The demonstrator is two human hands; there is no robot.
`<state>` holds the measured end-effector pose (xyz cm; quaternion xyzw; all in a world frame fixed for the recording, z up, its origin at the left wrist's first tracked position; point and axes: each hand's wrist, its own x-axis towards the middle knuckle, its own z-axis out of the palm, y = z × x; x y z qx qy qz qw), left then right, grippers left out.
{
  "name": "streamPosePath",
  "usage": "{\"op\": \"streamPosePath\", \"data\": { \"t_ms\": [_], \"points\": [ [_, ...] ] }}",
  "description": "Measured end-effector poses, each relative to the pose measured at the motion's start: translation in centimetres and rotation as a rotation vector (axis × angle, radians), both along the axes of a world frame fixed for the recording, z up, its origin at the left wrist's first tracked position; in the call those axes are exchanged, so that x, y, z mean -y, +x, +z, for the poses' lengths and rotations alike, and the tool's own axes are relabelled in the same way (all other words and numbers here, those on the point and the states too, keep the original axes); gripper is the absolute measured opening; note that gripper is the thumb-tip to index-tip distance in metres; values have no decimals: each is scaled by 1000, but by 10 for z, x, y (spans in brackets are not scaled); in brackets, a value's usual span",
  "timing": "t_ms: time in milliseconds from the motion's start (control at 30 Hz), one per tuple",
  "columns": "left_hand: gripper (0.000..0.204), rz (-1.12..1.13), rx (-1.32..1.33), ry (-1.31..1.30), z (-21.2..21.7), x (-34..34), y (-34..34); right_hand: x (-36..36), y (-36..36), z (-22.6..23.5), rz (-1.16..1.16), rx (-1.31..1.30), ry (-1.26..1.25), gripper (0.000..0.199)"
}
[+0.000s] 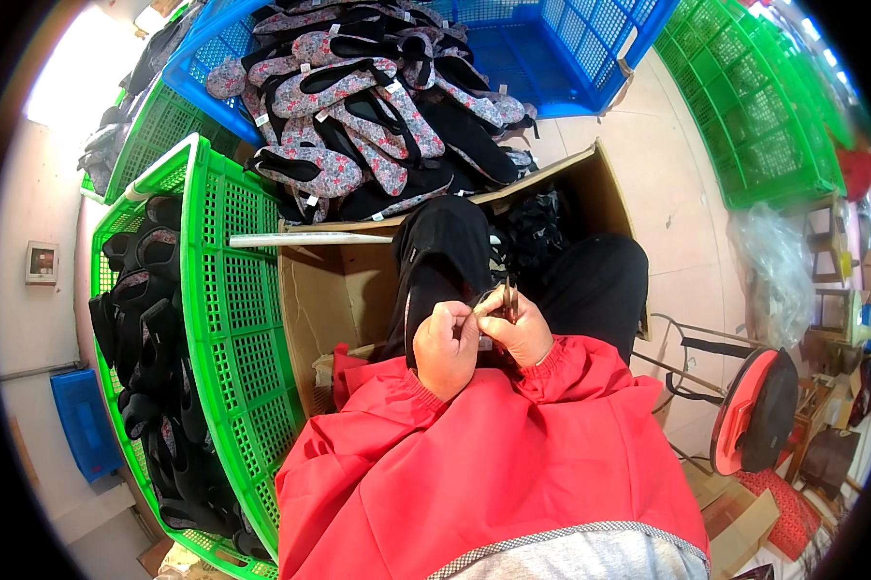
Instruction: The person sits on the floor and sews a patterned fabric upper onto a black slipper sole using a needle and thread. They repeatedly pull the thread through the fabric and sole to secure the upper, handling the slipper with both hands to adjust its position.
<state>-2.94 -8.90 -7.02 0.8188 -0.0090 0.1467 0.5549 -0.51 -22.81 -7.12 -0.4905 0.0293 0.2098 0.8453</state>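
Above my lap, both hands are close together with their fingertips meeting. My left hand (447,346) is closed in a pinch; whatever lies between thumb and finger is too small to make out. My right hand (521,335) is wrapped around small dark thread snips (510,304), whose two narrow points stick up past the fingers. Its thumb reaches toward the left fingertips. Beneath the hands are my black trouser legs (590,285), and dark material between them is hard to tell apart.
An open cardboard box (334,280) stands around my knees, with a pale rod (310,239) across its edge. Ahead, floral slippers (324,89) heap up by a blue crate (590,58). A green crate (247,319) of black slippers (150,333) stands left. A round-seated stool (745,411) is right.
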Motion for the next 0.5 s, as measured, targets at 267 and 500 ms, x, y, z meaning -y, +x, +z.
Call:
{"op": "streamPosePath", "data": {
  "t_ms": [267, 500],
  "points": [
    [13, 12, -24, -17, 6, 1, 2, 1, 2, 3, 3, -35, -46, 9],
    [13, -31, -198, -217, 12, -2, 3, 3, 2, -2, 15, -37, -11, 9]
  ]
}}
